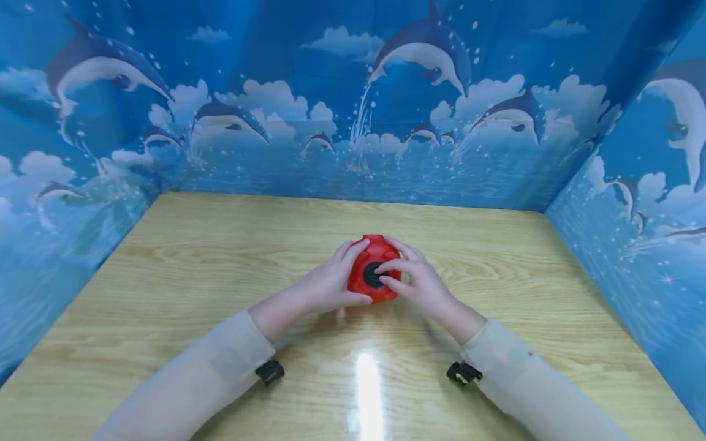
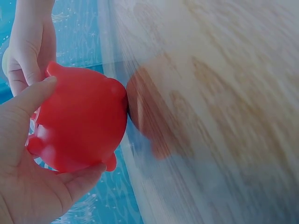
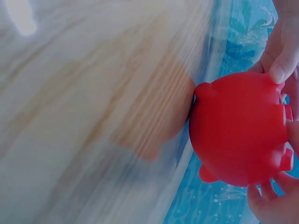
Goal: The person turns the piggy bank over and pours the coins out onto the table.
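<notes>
A red, rounded piggy bank (image 1: 377, 246) lies belly up on the table, its short stubby feet visible in the wrist views. Set in its underside is a round black plug (image 1: 371, 277), which neither wrist view shows. My left hand (image 1: 333, 283) grips the bank's left side, thumb and fingers spread around the red body (image 2: 88, 116). With thumb and index finger, my right hand (image 1: 423, 286) pinches at the middle of the plug. Another right finger rests against the bank's upper right edge.
The bank stands on a glossy light wood table (image 1: 220, 245), which mirrors it. Blue curtains (image 1: 309, 171) printed with dolphins enclose the back and sides. Small black devices (image 1: 270, 372) sit at both wrists, over pale sleeves (image 1: 204, 367).
</notes>
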`<state>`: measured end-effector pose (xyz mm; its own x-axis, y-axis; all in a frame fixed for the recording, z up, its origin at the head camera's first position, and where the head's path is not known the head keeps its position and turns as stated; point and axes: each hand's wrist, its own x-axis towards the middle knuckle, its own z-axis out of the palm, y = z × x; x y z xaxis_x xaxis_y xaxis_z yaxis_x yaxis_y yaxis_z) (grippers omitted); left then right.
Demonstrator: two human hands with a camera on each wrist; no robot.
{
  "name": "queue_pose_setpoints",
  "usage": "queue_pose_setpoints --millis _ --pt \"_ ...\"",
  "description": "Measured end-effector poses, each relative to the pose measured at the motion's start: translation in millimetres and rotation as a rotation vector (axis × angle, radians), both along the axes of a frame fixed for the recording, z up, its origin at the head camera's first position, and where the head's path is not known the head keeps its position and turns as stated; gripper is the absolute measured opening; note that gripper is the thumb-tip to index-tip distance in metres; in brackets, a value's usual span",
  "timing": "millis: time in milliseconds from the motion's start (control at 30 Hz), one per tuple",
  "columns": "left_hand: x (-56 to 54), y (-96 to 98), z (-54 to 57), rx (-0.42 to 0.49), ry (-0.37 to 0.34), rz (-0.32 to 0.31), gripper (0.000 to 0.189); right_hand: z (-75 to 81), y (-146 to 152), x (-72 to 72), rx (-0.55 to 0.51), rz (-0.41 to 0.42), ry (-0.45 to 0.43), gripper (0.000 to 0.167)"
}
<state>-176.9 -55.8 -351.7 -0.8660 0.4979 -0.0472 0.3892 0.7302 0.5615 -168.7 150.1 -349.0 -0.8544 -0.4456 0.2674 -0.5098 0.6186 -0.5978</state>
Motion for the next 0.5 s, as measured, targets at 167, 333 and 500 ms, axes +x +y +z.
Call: queue_pose_setpoints --millis 167,333,500 --pt "0.9 1.1 0.9 -0.009 0.011 -0.001 0.102 1.2 -6 1.5 0.021 -0.056 -0.013 0.010" --pt "2.0 2.5 2.2 -0.022 0.019 0.002 0.102 1.7 -11 2.2 0.040 -0.125 -0.008 0.007" --pt "2.3 3.0 2.4 -0.024 0.008 0.017 0.102 2.0 -15 3.3 0.047 -0.147 -0.001 0.007"
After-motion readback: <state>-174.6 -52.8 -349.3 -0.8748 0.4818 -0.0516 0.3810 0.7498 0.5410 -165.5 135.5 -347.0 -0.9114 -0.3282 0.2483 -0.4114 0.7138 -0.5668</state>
